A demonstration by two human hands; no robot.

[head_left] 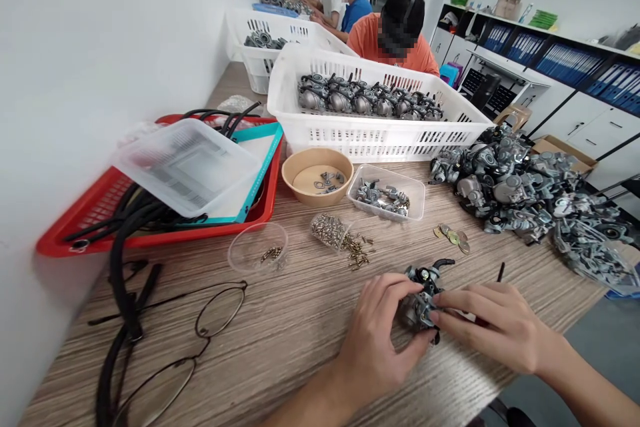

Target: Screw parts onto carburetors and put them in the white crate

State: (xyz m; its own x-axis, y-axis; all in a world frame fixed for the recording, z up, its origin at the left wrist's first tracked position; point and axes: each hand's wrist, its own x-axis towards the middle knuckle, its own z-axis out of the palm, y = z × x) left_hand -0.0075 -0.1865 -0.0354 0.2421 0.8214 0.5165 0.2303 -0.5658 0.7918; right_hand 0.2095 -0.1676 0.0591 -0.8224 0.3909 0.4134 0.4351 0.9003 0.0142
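A small metal carburetor (423,303) with a short black hose (444,263) sits low over the table's near right part. My left hand (383,330) is closed around its left side, thumb below and fingers above. My right hand (493,323) comes in from the right, its fingertips pinched together against the carburetor's body; whatever they grip is hidden. A dark red piece (480,320) shows partly under the right hand's fingers, and a thin black rod (501,272) sticks up behind that hand. Brass screws (357,252) spill from a tipped clear cup (327,232) beyond my left hand.
Carburetors are heaped (515,180) at the right and lined up in a white basket (370,140) at the back. A tan bowl (315,197), a clear parts tray (390,212), several round discs (453,236), eyeglasses (200,333) and a red basket (165,240) surround the work area. A co-worker (360,37) sits beyond.
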